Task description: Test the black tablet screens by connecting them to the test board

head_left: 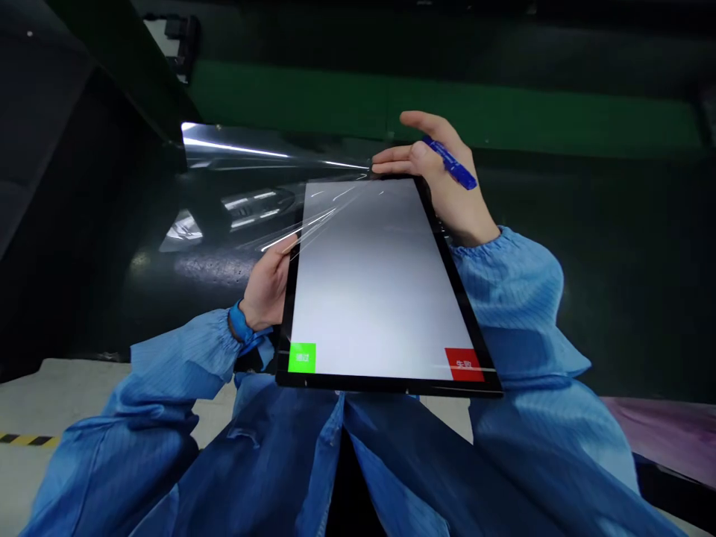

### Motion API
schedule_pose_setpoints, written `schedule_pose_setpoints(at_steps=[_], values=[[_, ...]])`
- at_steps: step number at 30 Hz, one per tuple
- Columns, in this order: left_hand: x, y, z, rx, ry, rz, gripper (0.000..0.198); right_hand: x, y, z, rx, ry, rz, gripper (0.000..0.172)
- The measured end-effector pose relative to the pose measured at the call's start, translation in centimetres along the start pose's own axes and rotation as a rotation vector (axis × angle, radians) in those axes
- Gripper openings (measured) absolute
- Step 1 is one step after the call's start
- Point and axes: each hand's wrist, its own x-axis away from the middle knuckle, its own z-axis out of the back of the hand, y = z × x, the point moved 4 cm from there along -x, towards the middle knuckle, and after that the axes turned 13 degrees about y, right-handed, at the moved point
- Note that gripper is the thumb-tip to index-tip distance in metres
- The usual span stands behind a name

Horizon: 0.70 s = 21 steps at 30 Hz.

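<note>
A large black-framed tablet (380, 283) with a lit white screen is held tilted over my lap. A green button shows at its lower left corner and a red one at its lower right. My left hand (271, 287) grips the tablet's left edge. My right hand (441, 179) rests on the tablet's far right corner, with a blue pen (450, 162) tucked between its fingers. A clear film (246, 194) is lifted off the screen and curls away to the far left, its corner near my right fingertips.
A dark glossy work surface (587, 246) lies beyond the tablet, backed by a green band (391, 104). A dark slanted panel (50, 149) stands on the left. Pale floor with a yellow-black stripe (27, 438) is at lower left, a pinkish sheet (665, 432) at lower right.
</note>
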Motion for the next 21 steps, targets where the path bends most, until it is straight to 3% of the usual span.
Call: schedule_pose_setpoints(at_steps=[7, 12, 21], values=[[0.1, -0.3, -0.4, 0.017, 0.034, 0.115, 0.039, -0.2, 0.3, -0.1, -0.028, 0.033, 0.056, 0.047], [-0.1, -0.1, -0.3, 0.023, -0.004, 0.039, 0.036, -0.1, -0.1, -0.2, -0.027, 0.038, 0.069, 0.050], [0.2, 0.0, -0.5, 0.010, -0.013, 0.073, 0.033, 0.2, -0.6, -0.3, 0.042, -0.017, 0.052, 0.050]])
